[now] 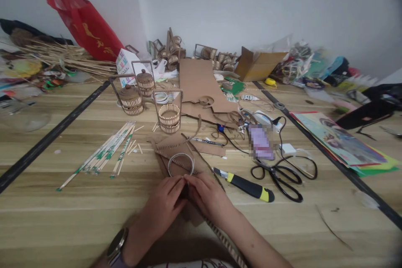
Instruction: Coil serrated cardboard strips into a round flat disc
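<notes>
In the head view, my left hand (166,199) and my right hand (210,196) meet with fingertips pinched at the near edge of a thin, pale ring (182,155). A ribbed, corrugated cardboard strip (225,240) runs from under my right hand along the forearm to the lower edge. My fingers hide where strip and ring meet. Beneath and beyond the ring lies a brown cardboard piece (161,162), crossed by another ribbed strip (174,144). To the right of my right hand rests a black-and-yellow utility knife (249,186).
Black scissors (276,176) and a blurred phone (261,141) lie at right. Packaged sticks (103,153) are at left. Farther back stand an open slatted basket (169,123), two lidded ones, including one basket (130,102), and a cardboard sheet (201,79). A pen (205,141) lies ahead.
</notes>
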Tool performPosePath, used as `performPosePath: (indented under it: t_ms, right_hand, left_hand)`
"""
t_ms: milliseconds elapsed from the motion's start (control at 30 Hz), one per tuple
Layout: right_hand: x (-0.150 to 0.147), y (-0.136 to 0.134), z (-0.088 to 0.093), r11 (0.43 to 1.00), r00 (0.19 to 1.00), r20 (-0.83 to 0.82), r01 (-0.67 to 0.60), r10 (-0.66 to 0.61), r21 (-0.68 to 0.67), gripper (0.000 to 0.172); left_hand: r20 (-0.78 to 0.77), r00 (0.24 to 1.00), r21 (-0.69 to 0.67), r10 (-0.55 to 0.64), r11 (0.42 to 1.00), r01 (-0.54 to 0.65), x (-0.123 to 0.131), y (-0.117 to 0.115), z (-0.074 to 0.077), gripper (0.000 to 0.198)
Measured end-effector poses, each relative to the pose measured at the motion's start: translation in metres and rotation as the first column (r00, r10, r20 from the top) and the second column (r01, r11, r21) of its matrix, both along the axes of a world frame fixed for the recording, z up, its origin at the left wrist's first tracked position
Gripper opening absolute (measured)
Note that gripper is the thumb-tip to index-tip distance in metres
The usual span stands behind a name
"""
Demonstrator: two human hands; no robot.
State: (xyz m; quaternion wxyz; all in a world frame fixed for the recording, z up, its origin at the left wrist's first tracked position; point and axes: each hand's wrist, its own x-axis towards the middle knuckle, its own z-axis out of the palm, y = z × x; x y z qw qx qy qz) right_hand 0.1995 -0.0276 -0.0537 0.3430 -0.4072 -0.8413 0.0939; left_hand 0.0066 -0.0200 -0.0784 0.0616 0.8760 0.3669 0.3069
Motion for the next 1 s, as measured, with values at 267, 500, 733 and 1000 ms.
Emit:
performPosePath:
  t_ms: [267, 500, 733, 1000]
  right_hand:
    - [0.0035, -0.0003, 0.0032, 0.997, 0.998, -0.062, -0.003, -0.002, -0.079, 0.035]
    - [0.0039, -0.0024, 0.0045, 0.996, 0.996, -0.09, -0.004, -0.004, -0.095, 0.042]
    - [0.0045, -0.0023, 0.0022, 0.997, 0.996, -0.085, -0.008, 0.001, -0.078, 0.042]
    - [0.0049, -0.003, 0.0032, 0.996, 0.995, -0.099, -0.009, 0.0, -0.086, 0.042]
  left_hand:
    - [0.037, 0.998, -0.018, 0.045, 0.999, -0.045, 0.0019, 0.0028, -0.004, 0.037]
    - [0.065, 0.996, -0.023, 0.057, 0.998, -0.055, 0.003, 0.0048, -0.0055, 0.044]
    - [0.081, 0.996, 0.016, 0.039, 0.999, -0.041, 0.0028, 0.0059, 0.001, 0.043]
    - [0.081, 0.996, -0.011, 0.036, 0.999, -0.035, 0.0026, 0.0033, 0.0004, 0.041]
